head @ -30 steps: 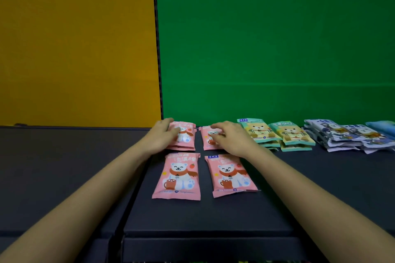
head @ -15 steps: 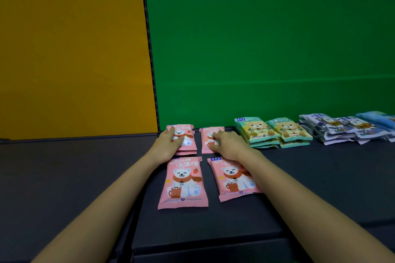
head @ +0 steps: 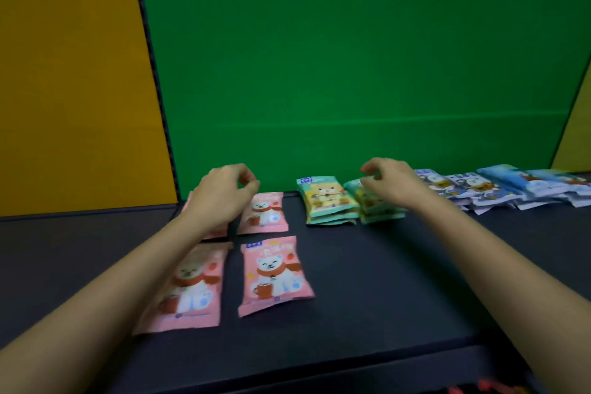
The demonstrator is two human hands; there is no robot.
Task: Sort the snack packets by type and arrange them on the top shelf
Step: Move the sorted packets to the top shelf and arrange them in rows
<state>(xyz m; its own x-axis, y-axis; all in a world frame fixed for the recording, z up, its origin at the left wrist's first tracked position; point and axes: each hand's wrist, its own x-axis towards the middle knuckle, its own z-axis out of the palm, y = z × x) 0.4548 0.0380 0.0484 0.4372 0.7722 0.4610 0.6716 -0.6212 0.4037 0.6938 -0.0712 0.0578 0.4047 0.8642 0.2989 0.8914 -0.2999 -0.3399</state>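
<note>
Pink polar-bear snack packets lie on the dark shelf top (head: 367, 291): two at the front (head: 275, 275) (head: 192, 291) and two small piles behind (head: 265, 213). My left hand (head: 224, 193) hovers over the back-left pink pile, fingers loosely curled, holding nothing. Two stacks of green bear packets (head: 326, 200) (head: 374, 205) stand to the right. My right hand (head: 390, 182) is above the right green stack with fingers bent over its far edge; contact is unclear. Farther right lie white-and-blue packets (head: 473, 192) and light blue packets (head: 537, 182).
A green wall panel (head: 351, 57) rises right behind the packets, with orange panels (head: 64, 73) at both sides. A lower dark surface (head: 64, 249) lies to the left. The shelf's front edge (head: 319, 371) runs just below the front pink packets.
My right hand left the back-right pink pile and moved right to the green stack. My left hand lifted off the back-left pink pile. The view swung right.
</note>
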